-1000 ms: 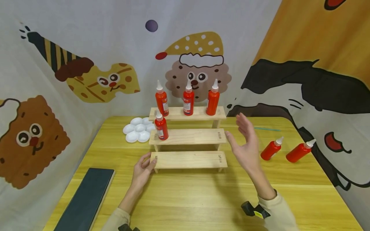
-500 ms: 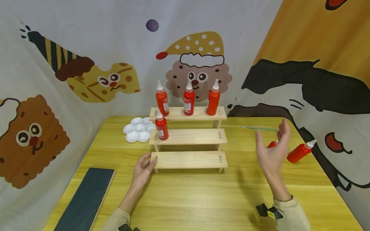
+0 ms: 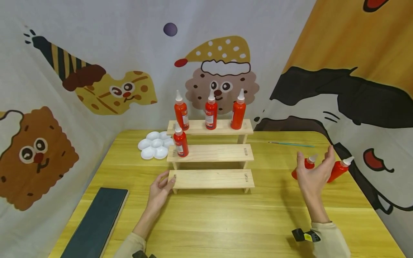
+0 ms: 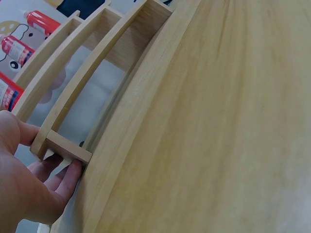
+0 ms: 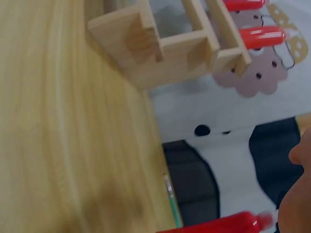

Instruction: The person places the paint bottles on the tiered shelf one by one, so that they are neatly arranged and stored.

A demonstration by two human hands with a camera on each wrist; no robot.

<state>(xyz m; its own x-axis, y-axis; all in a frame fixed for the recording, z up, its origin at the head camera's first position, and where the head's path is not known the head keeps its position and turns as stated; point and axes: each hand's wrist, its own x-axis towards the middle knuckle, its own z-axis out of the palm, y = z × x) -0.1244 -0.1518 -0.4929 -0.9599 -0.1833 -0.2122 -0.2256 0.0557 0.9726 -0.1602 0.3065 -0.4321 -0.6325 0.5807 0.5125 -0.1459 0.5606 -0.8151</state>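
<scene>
A three-step wooden display rack [image 3: 211,179] stands mid-table. My left hand [image 3: 159,191] holds the left end of its lowest step, thumb on top and fingers below, as the left wrist view also shows. Red squeeze bottles with white nozzle caps stand on the rack: a left [image 3: 182,115], a middle [image 3: 211,115] and a right bottle [image 3: 238,115] on the top step, and one bottle [image 3: 181,144] at the middle step's left. My right hand [image 3: 314,179] is open, thumb and fingers spread, right at a red bottle [image 3: 309,165] on the table, partly hiding it. Another red bottle [image 3: 338,170] is just right of it.
A white flower-shaped palette [image 3: 156,145] lies left of the rack, and a thin teal paintbrush [image 3: 292,144] lies behind the right-hand bottles. A dark flat board or book [image 3: 96,218] is at the table's front left. A patterned cloth [image 3: 129,36] hangs behind.
My right hand has moved right from beside the rack to the bottles on the right, uncovering the paintbrush. My left hand has stayed on the lowest step.
</scene>
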